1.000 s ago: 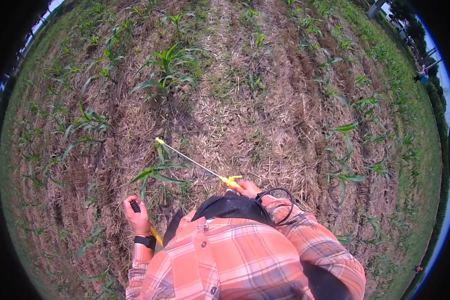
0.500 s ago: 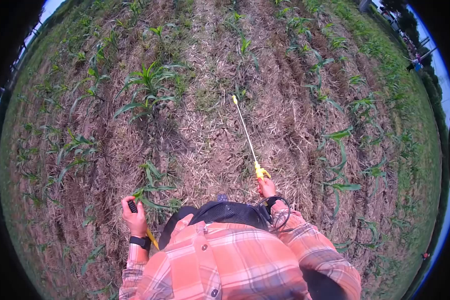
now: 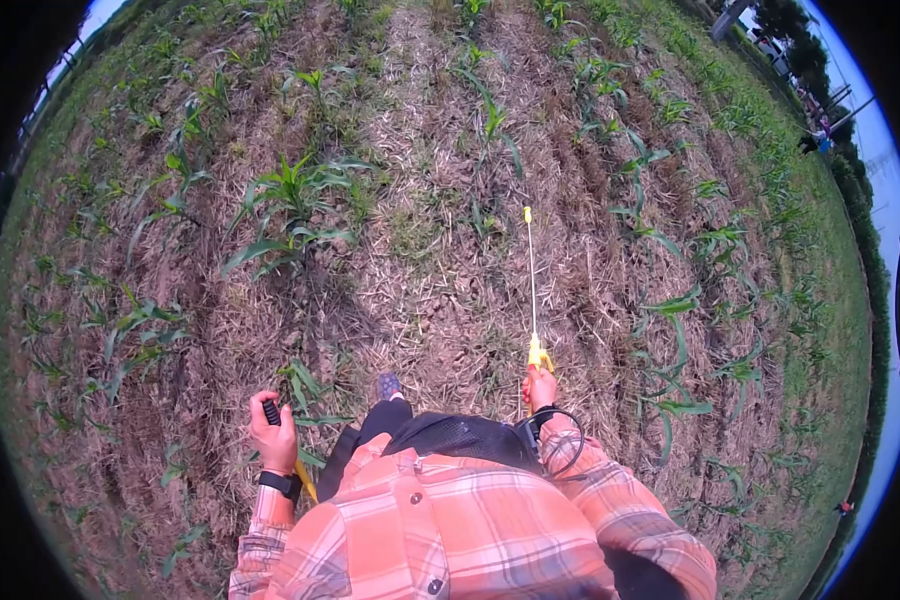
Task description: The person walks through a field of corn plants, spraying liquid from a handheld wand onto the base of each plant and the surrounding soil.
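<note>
My right hand (image 3: 541, 386) is closed round the yellow handle of a spray wand (image 3: 532, 280). The thin pale tube points forward over the straw, its yellow nozzle (image 3: 527, 214) just right of a small corn plant (image 3: 485, 222). A dark hose (image 3: 578, 450) loops beside my right wrist. At my left side, my left hand (image 3: 274, 440) grips a lever with a black ribbed grip (image 3: 270, 411). The lever's yellow bar (image 3: 306, 482) runs down behind the wrist toward my body. Where the hose and lever lead is hidden.
Rows of young corn (image 3: 295, 195) stand left and right, with straw-strewn soil (image 3: 440, 320) between them. My shoe (image 3: 389, 386) is on the ground ahead. A distant person (image 3: 823, 140) and a pole (image 3: 730, 18) are at the upper right field edge.
My right hand has swung the wand rightward, so its nozzle moved from left of the small corn plant to its right. My shoe now shows farther left. My left hand still grips the lever.
</note>
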The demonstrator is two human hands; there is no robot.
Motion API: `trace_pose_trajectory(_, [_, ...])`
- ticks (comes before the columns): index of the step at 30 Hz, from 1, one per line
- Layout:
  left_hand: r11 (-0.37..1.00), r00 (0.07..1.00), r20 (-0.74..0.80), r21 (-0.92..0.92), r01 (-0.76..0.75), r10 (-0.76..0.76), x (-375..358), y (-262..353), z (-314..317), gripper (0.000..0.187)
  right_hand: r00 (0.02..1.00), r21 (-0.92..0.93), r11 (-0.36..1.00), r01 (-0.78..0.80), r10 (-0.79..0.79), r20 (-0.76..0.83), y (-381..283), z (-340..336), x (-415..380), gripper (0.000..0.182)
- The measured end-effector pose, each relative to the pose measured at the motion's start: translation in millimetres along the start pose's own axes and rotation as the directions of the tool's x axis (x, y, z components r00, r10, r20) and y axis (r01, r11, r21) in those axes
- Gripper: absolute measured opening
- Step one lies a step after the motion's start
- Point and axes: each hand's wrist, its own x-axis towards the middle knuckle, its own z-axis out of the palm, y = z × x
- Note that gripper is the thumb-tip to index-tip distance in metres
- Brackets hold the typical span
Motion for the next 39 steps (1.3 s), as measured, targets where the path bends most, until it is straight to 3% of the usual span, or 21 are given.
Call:
trace_pose_trajectory(2, [0.997,0.999,0.004,-0.066,0.042,-0.042,20.1,3.2,-2.0,0.019,0.997,-0.161,0.986,0.049,-0.038,0.068,-3.3,22.8,3.5,0.024])
trace_pose_trajectory(8, [0.988,0.994,-0.006,-0.11,0.106,-0.107,69.5,-2.8,-15.4,0.017,0.97,-0.255,0.967,-0.02,0.081,0.231,-18.7,106.3,3.7,0.018])
trace_pose_trajectory(10, [0.974,0.982,-0.048,-0.148,0.174,-0.182,81.2,-5.0,-19.5,0.018,0.951,-0.336,0.94,0.056,0.053,0.305,-27.3,130.7,0.4,0.019])
trace_pose_trajectory(11, [0.983,0.988,-0.044,-0.116,0.14,-0.146,87.3,-11.4,-20.1,0.018,0.95,-0.338,0.939,0.058,0.052,0.309,-34.3,142.7,-1.9,0.019])
trace_pose_trajectory(13, [0.994,0.995,-0.048,-0.073,0.085,-0.089,99.1,-17.2,-19.4,0.02,0.921,-0.574,0.797,0.187,0.06,0.384,-47.4,161.0,-6.8,0.021])
trace_pose_trajectory(14, [0.993,0.995,-0.047,-0.074,0.087,-0.091,102.8,-16.3,-18.7,0.02,0.922,-0.576,0.796,0.187,0.061,0.383,-44.3,167.2,-2.5,0.021])
trace_pose_trajectory(16, [0.977,0.984,-0.056,-0.145,0.159,-0.169,111.8,-8.7,-15.5,0.02,0.819,-0.605,0.62,0.5,-0.11,0.564,-43.8,180.3,3.9,0.03])
trace_pose_trajectory(18, [0.974,0.983,-0.051,-0.149,0.168,-0.177,118.6,-9.0,-13.0,0.021,0.808,-0.643,0.585,0.493,-0.035,0.588,-60.5,189.0,1.8,0.033])
trace_pose_trajectory(20, [0.973,0.981,-0.051,-0.151,0.176,-0.186,124.6,-7.1,-11.4,0.022,0.714,-0.615,0.542,0.573,0.039,0.699,-93.3,202.1,-15.1,0.033])
trace_pose_trajectory(21, [0.974,0.982,-0.055,-0.145,0.172,-0.181,127.9,-5.9,-10.5,0.022,0.625,-0.539,0.493,0.683,-0.012,0.78,-98.6,206.9,-14.1,0.032])
trace_pose_trajectory(22, [0.976,0.982,-0.061,-0.137,0.169,-0.179,130.2,-5.2,-9.4,0.023,0.624,-0.538,0.495,0.683,-0.011,0.782,-103.3,212.0,-12.5,0.032])
trace_pose_trajectory(24, [0.979,0.983,-0.078,-0.132,0.153,-0.165,137.0,-4.2,-3.2,0.023,0.524,-0.504,0.442,0.742,0.086,0.847,-114.4,223.9,-6.9,0.031])
trace_pose_trajectory(25, [0.961,0.971,-0.069,-0.174,0.213,-0.228,141.3,0.3,-0.4,0.023,0.509,-0.498,0.442,0.746,0.105,0.855,-119.4,228.6,-2.3,0.031])
trace_pose_trajectory(27, [0.94,0.956,-0.063,-0.212,0.269,-0.288,148.6,4.7,6.8,0.023,0.498,-0.498,0.441,0.747,0.126,0.858,-134.9,236.3,8.3,0.031])
trace_pose_trajectory(29, [0.988,0.978,-0.16,-0.097,0.118,-0.133,161.1,1.9,13.5,0.022,0.522,-0.514,0.437,0.738,0.112,0.845,-137.1,242.6,33.4,0.032])
trace_pose_trajectory(30, [0.99,0.978,-0.163,-0.086,0.114,-0.127,167.7,8.7,17.1,0.022,0.516,-0.506,0.445,0.738,0.11,0.849,-138.4,244.8,44.9,0.032])
trace_pose_trajectory(32, [0.976,0.98,-0.089,-0.144,0.162,-0.175,181.5,22.7,26.2,0.025,0.567,-0.485,0.5,0.717,-0.014,0.824,-140.7,246.5,67.6,0.027])
trace_pose_trajectory(33, [0.985,0.982,-0.116,-0.097,0.14,-0.151,189.4,29.5,33.8,0.024,0.621,-0.536,0.524,0.661,0.019,0.784,-145.2,247.7,78.1,0.026])
trace_pose_trajectory(34, [0.986,0.983,-0.109,-0.091,0.137,-0.147,196.4,36.9,40.4,0.024,0.623,-0.502,0.531,0.683,-0.065,0.78,-149.1,247.0,87.4,0.028])
trace_pose_trajectory(36, [0.977,0.978,-0.087,-0.119,0.179,-0.19,210.9,52.7,52.9,0.024,0.687,-0.513,0.627,0.586,-0.049,0.725,-170.4,241.2,97.0,0.029])
trace_pose_trajectory(39, [0.994,0.991,-0.084,-0.057,0.095,-0.099,229.5,57.9,70.5,0.024,0.771,-0.523,0.694,0.495,-0.074,0.632,-167.8,228.2,136.0,0.029])
